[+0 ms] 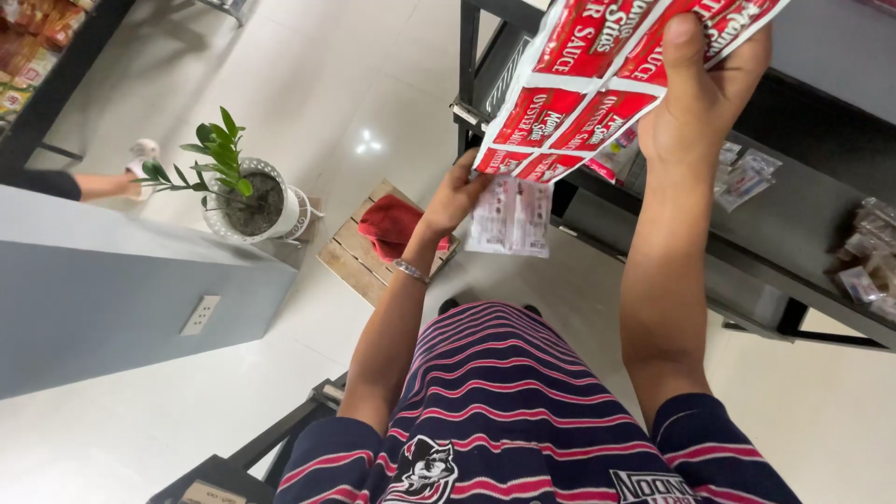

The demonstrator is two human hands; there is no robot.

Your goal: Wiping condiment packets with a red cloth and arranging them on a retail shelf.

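White shop floor, dark shelf (793, 233) at three o'clock; right hand (700, 93) pinches the red sachet sheet (579, 84); left hand (455, 194) grips its lower edge, mid-handling; next move needs firm, steady hold.

The strip of sauce sachets (597, 84) at the upper centre of the frame is glossy red and white plastic film that catches the light. The shelf (793, 233) on the right is dark, matt metal, and the small packets (863, 261) at its far right look like clear crinkled plastic, though they are blurred. The floor (373, 121) is smooth, shiny tile. The crate (350, 261) in the middle is bare, rough wood with a soft red cloth (387, 224) on it. The shirt (504, 411) at the bottom is striped knit fabric.
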